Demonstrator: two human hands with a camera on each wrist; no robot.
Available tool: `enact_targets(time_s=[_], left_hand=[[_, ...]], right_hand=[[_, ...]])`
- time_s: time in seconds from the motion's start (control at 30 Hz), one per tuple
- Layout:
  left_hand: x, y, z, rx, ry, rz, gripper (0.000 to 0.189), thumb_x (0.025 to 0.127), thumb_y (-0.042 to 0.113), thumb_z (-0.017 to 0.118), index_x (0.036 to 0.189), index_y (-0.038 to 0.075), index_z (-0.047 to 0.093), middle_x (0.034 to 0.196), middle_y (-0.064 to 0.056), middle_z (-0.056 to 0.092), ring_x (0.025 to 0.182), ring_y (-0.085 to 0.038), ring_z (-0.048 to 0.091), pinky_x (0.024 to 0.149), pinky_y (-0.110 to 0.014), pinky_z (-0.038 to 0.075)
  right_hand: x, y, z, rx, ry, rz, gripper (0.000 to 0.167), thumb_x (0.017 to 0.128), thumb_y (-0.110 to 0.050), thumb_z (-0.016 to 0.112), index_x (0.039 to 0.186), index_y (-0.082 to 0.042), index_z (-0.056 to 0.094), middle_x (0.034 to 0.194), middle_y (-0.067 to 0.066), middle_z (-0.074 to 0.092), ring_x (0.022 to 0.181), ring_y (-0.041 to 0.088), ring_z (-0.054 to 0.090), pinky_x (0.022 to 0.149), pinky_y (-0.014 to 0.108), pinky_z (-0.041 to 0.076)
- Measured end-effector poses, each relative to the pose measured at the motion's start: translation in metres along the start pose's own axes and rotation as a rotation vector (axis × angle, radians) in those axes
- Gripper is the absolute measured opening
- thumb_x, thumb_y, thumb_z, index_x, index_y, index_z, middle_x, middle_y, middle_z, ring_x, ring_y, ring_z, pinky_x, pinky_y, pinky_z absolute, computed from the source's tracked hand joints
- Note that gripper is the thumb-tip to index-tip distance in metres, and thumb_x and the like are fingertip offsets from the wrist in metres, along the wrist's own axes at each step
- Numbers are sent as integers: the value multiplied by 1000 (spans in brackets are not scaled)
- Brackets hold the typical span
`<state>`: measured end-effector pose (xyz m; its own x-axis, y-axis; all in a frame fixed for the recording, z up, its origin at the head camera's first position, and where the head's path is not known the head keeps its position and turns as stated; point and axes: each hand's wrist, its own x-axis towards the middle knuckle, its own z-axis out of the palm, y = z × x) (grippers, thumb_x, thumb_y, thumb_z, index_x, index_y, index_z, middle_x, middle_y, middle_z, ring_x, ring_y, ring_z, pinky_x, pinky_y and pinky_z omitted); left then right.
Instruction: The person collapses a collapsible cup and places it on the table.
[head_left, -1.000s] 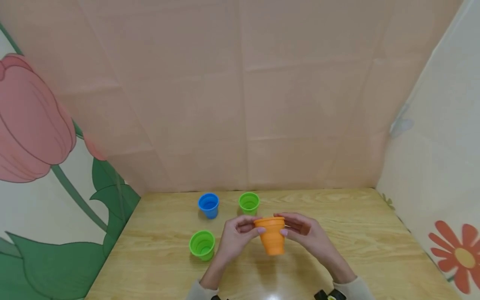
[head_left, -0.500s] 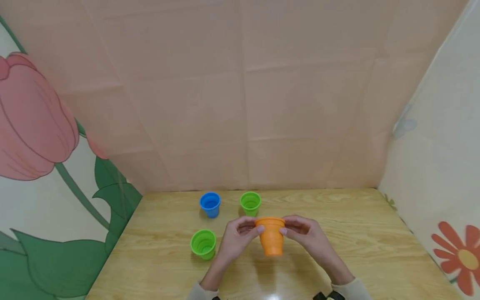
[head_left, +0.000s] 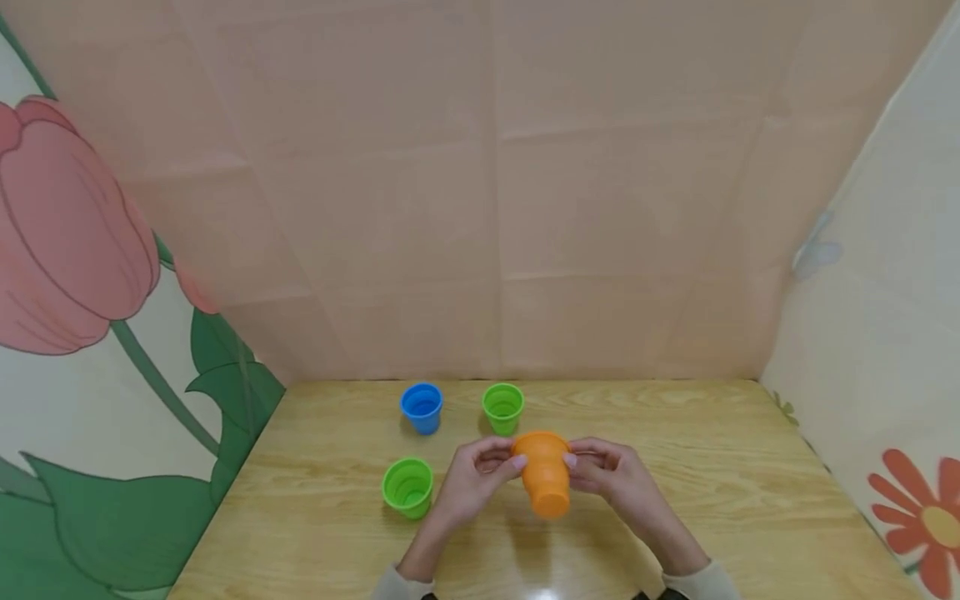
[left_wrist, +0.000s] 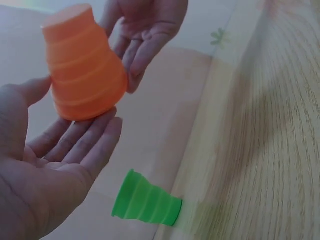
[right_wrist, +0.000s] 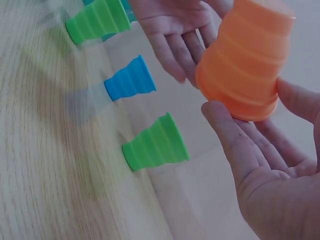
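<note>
Held between both hands above the table is an orange ridged cup, its base tipped toward me in the head view. My left hand grips it from the left, thumb on the side wall and fingers at the rim. From the right, my right hand pinches it the same way. Just behind the hands stands a green cup, upright. Left of it is a blue cup, and a second green cup stands nearer, beside my left forearm. The inside of the orange cup is hidden.
The wooden table runs back to a plain pinkish cloth wall. Side sheets printed with a tulip and a red flower border it left and right.
The orange cup has tilted, so its base now faces me and shows. Both hands still hold it in nearly the same spot. The standing cups have stayed put; the view shifted slightly.
</note>
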<state>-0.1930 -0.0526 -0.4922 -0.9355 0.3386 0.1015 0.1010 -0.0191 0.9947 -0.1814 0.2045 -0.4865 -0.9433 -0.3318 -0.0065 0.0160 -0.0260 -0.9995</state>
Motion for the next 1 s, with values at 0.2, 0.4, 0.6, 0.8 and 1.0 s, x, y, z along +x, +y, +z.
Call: enact_targets(time_s=[0.2,0.4,0.6,0.8,1.0], left_hand=[[2,-4,2,-137,-4,-46,40,99,14,75,126,-13,64,103,-6,73,91,-11,76,94,-49,66],[0,-10,4,-171,-8,-86,37,98,14,75,121,-13,65,98,-5,73,87,-13,77,91,-61,63],[1,-13,5,-190,18,-144,36,98,19,76,119,-9,69,102,-11,77,88,-18,78,89,-60,65],[3,-16,4,-211,36,-162,36,99,18,74,120,-11,68,106,-16,78,89,-19,78,82,-45,69],[4,-19,6,-226,60,-186,37,101,17,72,124,-12,67,113,-23,77,89,-20,79,84,-45,69]], right_hand=[[2,2,3,-7,40,57,39,103,-21,68,128,9,65,105,-2,81,95,19,79,88,37,68],[-1,5,3,-23,40,64,49,105,-22,66,137,13,58,111,-3,80,102,14,77,92,31,66],[0,7,3,2,3,34,53,107,-20,62,147,11,49,120,-8,77,110,10,74,94,32,66],[3,6,6,37,36,73,53,106,-20,64,143,17,51,119,-2,77,106,11,74,93,33,66],[4,7,8,39,55,99,53,105,-20,65,138,20,53,117,5,78,100,13,76,92,33,66]])
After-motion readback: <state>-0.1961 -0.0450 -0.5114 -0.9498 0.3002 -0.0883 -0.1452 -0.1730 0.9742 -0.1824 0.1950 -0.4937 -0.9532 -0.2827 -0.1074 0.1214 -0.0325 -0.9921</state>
